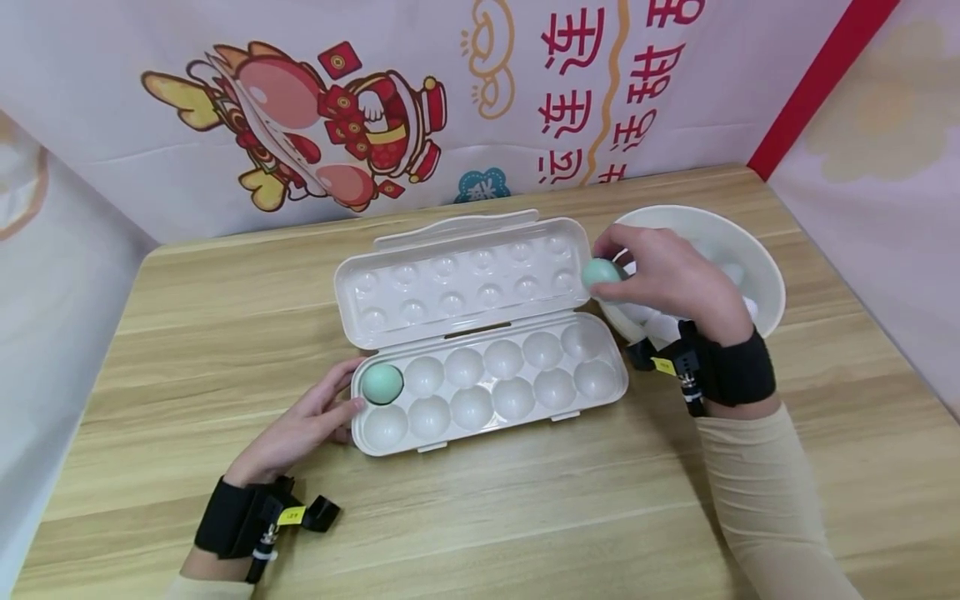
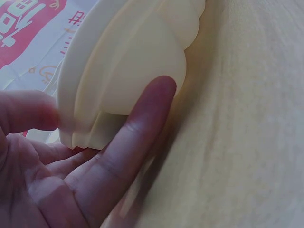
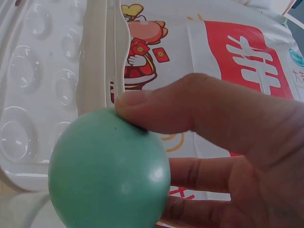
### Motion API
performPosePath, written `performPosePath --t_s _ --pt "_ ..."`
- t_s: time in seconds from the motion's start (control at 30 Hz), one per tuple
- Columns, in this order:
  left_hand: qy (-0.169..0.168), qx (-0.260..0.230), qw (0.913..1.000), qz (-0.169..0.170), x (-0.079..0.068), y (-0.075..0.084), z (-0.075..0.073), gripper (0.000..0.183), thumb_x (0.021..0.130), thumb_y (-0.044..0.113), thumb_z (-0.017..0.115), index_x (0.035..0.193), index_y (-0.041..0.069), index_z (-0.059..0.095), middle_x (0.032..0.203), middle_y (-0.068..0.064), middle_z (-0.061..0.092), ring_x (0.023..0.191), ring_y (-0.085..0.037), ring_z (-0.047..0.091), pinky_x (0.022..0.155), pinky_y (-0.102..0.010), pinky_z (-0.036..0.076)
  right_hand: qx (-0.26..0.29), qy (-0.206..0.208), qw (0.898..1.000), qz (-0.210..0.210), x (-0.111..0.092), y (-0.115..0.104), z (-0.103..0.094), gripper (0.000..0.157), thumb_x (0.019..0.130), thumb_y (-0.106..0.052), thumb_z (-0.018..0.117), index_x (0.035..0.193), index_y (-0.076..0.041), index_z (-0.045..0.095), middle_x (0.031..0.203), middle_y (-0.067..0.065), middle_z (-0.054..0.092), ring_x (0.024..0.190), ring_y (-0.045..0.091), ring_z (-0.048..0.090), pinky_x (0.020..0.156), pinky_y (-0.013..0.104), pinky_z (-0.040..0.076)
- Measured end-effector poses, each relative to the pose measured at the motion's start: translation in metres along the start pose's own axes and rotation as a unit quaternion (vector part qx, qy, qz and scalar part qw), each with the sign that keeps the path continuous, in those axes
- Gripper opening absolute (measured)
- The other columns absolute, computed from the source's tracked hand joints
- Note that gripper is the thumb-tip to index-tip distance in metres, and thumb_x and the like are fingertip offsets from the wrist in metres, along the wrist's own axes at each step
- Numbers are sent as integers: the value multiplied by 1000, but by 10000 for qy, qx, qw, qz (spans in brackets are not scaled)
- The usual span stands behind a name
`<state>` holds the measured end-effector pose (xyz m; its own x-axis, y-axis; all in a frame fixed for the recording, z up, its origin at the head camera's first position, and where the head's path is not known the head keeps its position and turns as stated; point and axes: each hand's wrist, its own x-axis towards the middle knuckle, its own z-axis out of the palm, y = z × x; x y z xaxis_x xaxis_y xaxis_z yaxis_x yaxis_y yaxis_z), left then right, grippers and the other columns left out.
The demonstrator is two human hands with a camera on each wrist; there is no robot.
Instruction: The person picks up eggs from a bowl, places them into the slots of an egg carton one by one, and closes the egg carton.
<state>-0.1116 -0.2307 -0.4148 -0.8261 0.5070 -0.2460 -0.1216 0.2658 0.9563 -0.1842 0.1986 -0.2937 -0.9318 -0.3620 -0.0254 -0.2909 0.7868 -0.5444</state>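
A pale green egg (image 1: 601, 273) is pinched between the thumb and fingers of my right hand (image 1: 667, 271), over the left rim of a white bowl (image 1: 772, 275). The right wrist view shows this egg (image 3: 109, 171) close up. A white plastic egg box (image 1: 491, 421) lies with its lid (image 1: 465, 287) folded back. Another green egg (image 1: 382, 384) sits in the left cup of its back row. My left hand (image 1: 303, 429) grips the box's left end; in the left wrist view, thumb and fingers (image 2: 142, 128) are around the box wall (image 2: 147, 71).
Inside the bowl lie several white eggs (image 1: 663, 327) and some green ones (image 1: 733, 272), partly hidden by my right hand. Wooden table (image 1: 510, 533) lies under everything. A printed white cloth (image 1: 97, 75) hangs behind and beside it.
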Motion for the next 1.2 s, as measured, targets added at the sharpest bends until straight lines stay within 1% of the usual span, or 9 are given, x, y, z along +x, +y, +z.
performPosePath --t_s 0.1,0.3,0.47,0.63,0.97,1.1,1.2 --pt "-1 17 10000 -6 1 0 0 53 103 11 45 149 5 19 150 -24 25 104 -25 58 73 -40 55 -2 -41 10000 -10 2 -3 2 28 85 -18 74 105 -4 62 100 11 65 95 28 59 77 42 45" --pt "-15 -1 10000 -22 2 1 -1 54 103 11 46 150 5 19 150 -24 24 105 -27 57 73 -40 55 -96 -250 9996 -9 7 -11 7 34 85 -18 75 110 -2 59 102 14 65 94 29 58 79 44 48" --pt "-13 63 10000 -2 4 0 -1 53 103 13 46 149 6 21 148 -25 27 103 -31 57 72 -41 55 -65 -263 9996 -88 10 -17 15 34 84 -16 75 109 -1 58 101 14 65 93 29 58 80 44 48" --pt "-34 51 10000 -14 3 -1 1 52 103 12 46 149 7 22 147 -25 29 102 -30 58 73 -40 54 -144 -254 9992 -281 16 -25 24 31 82 -16 76 104 -4 58 97 11 64 90 27 57 76 41 47" --pt "-4 -59 10000 -8 -1 0 1 52 103 9 44 149 5 20 148 -26 27 101 -29 59 71 -40 55 -215 -408 9966 -679 26 -42 37 28 82 -14 75 101 -3 59 96 10 62 85 25 53 72 36 43" --pt "7 -92 10000 -13 -2 1 1 52 103 9 44 149 4 20 148 -26 26 101 -29 59 71 -41 55 -313 -415 9947 -891 28 -49 42 28 79 -13 75 100 -3 60 93 9 61 83 24 52 71 35 43" --pt "-1 -117 9999 -1 -2 1 1 53 103 9 44 149 4 20 148 -26 26 102 -28 58 72 -40 55 -428 -427 9935 -963 29 -55 46 28 78 -13 75 100 -4 61 91 7 61 79 22 51 69 34 42"
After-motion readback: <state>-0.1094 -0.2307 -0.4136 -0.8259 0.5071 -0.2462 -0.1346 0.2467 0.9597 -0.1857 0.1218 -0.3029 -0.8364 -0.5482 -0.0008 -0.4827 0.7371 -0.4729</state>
